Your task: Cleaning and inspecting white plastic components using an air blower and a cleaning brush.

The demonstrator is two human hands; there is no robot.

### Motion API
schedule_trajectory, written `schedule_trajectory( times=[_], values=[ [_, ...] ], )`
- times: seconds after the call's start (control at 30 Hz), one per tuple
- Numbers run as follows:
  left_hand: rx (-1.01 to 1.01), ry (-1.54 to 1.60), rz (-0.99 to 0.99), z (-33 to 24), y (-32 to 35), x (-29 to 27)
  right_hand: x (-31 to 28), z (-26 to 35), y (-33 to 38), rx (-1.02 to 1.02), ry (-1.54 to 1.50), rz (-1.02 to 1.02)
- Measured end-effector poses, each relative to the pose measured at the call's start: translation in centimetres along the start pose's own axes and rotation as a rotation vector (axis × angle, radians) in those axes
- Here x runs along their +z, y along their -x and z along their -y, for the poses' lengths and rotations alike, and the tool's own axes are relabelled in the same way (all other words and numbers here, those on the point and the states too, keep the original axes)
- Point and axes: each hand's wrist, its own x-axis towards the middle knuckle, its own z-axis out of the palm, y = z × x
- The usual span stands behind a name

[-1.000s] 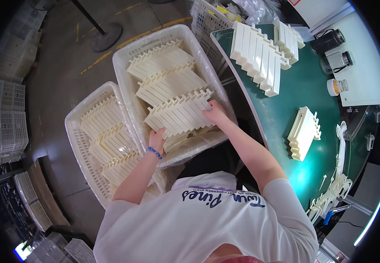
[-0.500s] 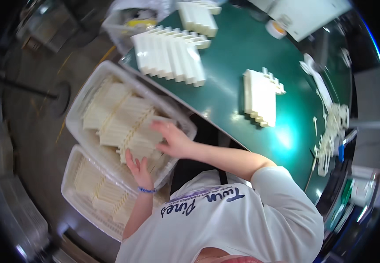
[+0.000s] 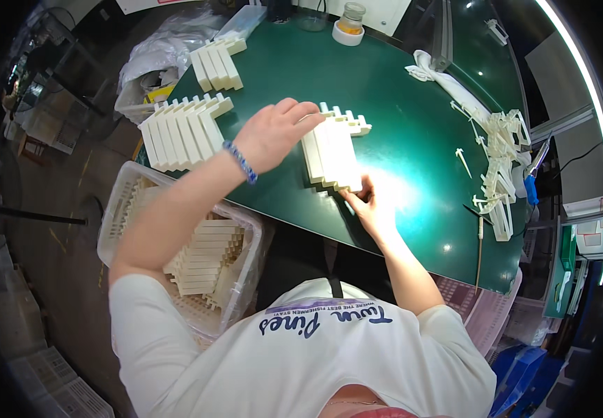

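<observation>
Two bare hands work at one green desk point(image 3: 392, 83), both at a single stack of cream plastic pieces point(image 3: 333, 153) lying near the centre of the frame. I count four or five pieces in it; the overlap hides the exact number.

The left hand point(image 3: 273, 136), with one blue bracelet point(image 3: 240, 161) at its wrist, reaches in from the left and has its fingers at the stack's upper left end. They lie close to one another, but I cannot tell whether they clamp the pieces. The right hand point(image 3: 372, 209) is just below, its thumb and forefinger a little apart at the stack's lower end; how firmly they press is also unclear.

Two more groups lie on the desk: a larger group point(image 3: 182, 134) at the left, about six or seven pieces, and a smaller group point(image 3: 216, 67) at upper left, about four. That makes three groups there.

One glass jar point(image 3: 350, 21) with orange contents stands at the top of the frame. Toward the right are one white cloth point(image 3: 448, 80), one tangle of thin white plastic frames point(image 3: 502, 160), one small loose white part point(image 3: 464, 162) beside it, one blue-handled tool point(image 3: 531, 184) and one thin stick point(image 3: 480, 254).

At lower left, at least one white lined bin point(image 3: 249, 268) holds rows of similar pieces point(image 3: 204, 258), too overlapped to count.
</observation>
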Motion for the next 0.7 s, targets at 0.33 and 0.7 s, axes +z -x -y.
schedule_trajectory(
  times=[0.33,0.7],
  values=[
    [0.464,-0.248,0.557,-0.6,-5.7,2.7,-4.2,-5.4,1.6,0.018,-0.556,-0.25],
    [-0.655,0.308,0.634,-8.9,14.4,-8.9,-4.3,-4.2,1.6,0.047,-0.551,-0.126]
  ],
)
